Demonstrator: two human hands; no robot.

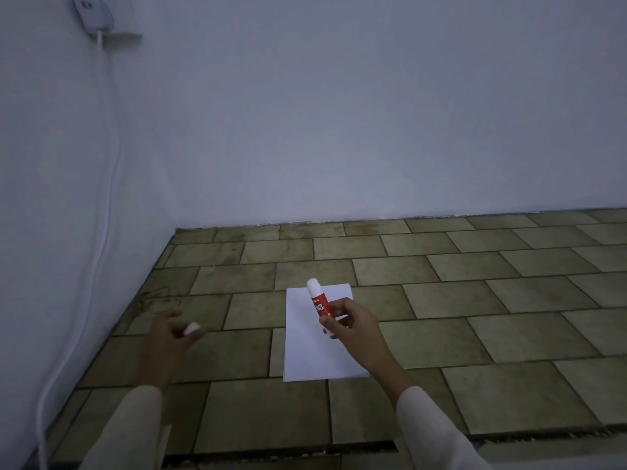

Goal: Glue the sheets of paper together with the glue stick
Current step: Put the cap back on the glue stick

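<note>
Here the glue stick (319,306) is held in the right hand (349,325), pinched near its base, long axis tilted up and away, white tip directed away from the sheets of paper (315,337) lying flat directly beneath on the tiled floor (475,300); a flip is judged necessary. A small white piece, probably the cap (192,328), is pinched by the blurred left hand (173,334), well aside

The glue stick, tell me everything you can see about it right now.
The glue stick is a small plastic tube with a red label, white lettering and a white glue tip. It is uncapped; the left hand holds a small white piece, apparently its cap. The right hand grips its lower end, tip tilted up and away, above the white sheets of paper without touching them.
</note>
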